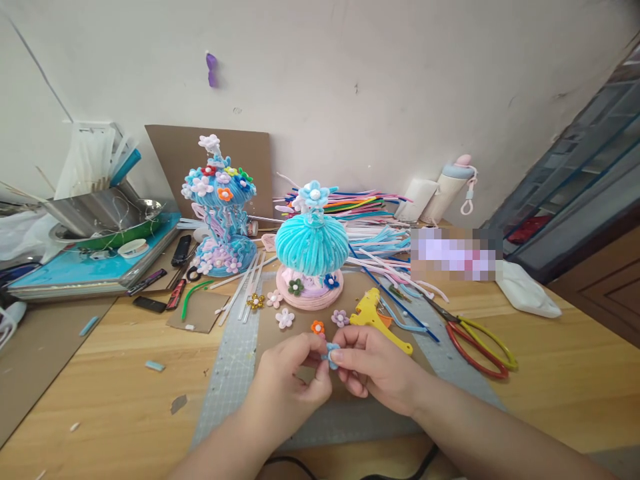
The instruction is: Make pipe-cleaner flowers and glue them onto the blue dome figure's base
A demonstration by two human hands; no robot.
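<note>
Between my fingertips is a small light blue pipe-cleaner flower (332, 355). My left hand (295, 370) pinches it from one side, and my right hand (377, 367) grips it from the other with thumb and fingers. Just beyond my hands lie loose pipe-cleaner flowers: an orange one (317, 327), a lilac one (341, 318), a white one (285, 319) and a gold one (256, 302). Behind them stands a turquoise domed pipe-cleaner piece (313, 245) on a pink round base (310, 300). A yellow glue gun (373, 313) rests close to my right hand.
A taller decorated pipe-cleaner piece (223, 207) stands at the left. Scissors (480, 347) with red and yellow handles lie right, on the cutting mat's (225, 393) edge. Bundled pipe cleaners (350, 207) lie along the wall. A metal bowl (100, 207) and a bottle (445, 190) stand farther out.
</note>
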